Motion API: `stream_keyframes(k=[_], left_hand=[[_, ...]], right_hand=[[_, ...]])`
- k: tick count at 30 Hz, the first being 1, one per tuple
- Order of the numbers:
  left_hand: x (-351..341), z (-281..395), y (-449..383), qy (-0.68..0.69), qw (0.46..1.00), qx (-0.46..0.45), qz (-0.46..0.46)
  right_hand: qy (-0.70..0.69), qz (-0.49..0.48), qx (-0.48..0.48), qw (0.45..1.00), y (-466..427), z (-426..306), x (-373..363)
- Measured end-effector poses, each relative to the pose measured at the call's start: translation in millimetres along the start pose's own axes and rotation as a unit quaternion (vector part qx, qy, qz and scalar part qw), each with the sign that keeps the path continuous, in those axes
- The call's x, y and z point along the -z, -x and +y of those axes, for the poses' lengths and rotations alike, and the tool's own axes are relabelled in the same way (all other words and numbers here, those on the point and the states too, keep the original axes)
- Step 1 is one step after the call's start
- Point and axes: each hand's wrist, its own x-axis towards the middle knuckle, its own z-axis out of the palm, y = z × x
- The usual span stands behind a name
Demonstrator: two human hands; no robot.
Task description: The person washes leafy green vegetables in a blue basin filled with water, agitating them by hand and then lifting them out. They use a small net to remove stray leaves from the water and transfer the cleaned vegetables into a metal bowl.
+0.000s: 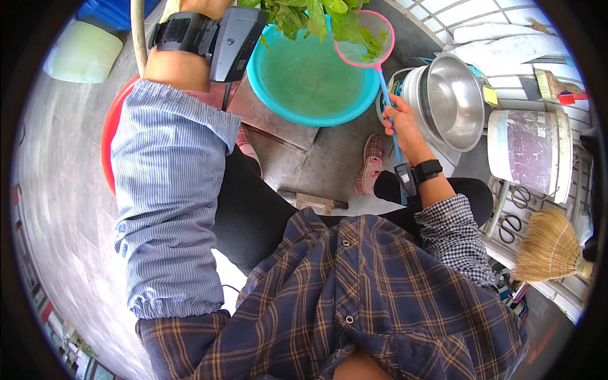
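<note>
My right hand [400, 116] grips the blue handle [386, 90] of a small net with a pink rim [391, 29]. Some green leaves lie in or against its mesh; I cannot tell which. Behind and beside the net, a bunch of leafy greens [304, 14] hangs at the top edge, over a turquoise plastic basin [327, 121] holding cloudy greenish water [308, 71]. My left arm reaches up past the top edge, its hand out of view, so what it holds is hidden.
At the left, a red tub [108, 142] is partly behind my left sleeve. A pale plastic jug [85, 52] stands beyond. To the right are stacked metal bowls [456, 102], a stained bucket [522, 149], scissors [509, 229] and a straw broom [546, 247]. A wooden stick [138, 33] stands upper left.
</note>
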Motion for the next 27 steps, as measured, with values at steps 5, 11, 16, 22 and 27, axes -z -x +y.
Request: stream_keyframes(k=[5, 11, 16, 22, 27], left_hand=[[-0.7, -6.9, -0.1, -0.005, 1.0, 0.008, -0.006], [0.0, -8.0, -2.1, 0.02, 1.0, 0.018, -0.007], [0.1, -4.9, -0.2, -0.031, 0.999, -0.019, 0.016], [0.2, 0.4, -0.6, -0.018, 0.999, -0.046, 0.016], [-1.0, 2.1, 3.1, -0.023, 0.998, -0.041, 0.029]], right_hand=[[0.04, 0.027, 0.009, 0.999, 4.2, 1.3, 12.9], [0.017, 0.041, 0.017, 0.999, 5.2, 0.2, 17.0], [-0.059, 0.021, 0.004, 0.998, 6.1, -7.5, 16.1], [-0.021, 0.05, 0.028, 0.998, 5.1, -7.8, 11.6], [0.004, 0.069, 0.043, 0.997, 0.0, -0.4, 8.6]])
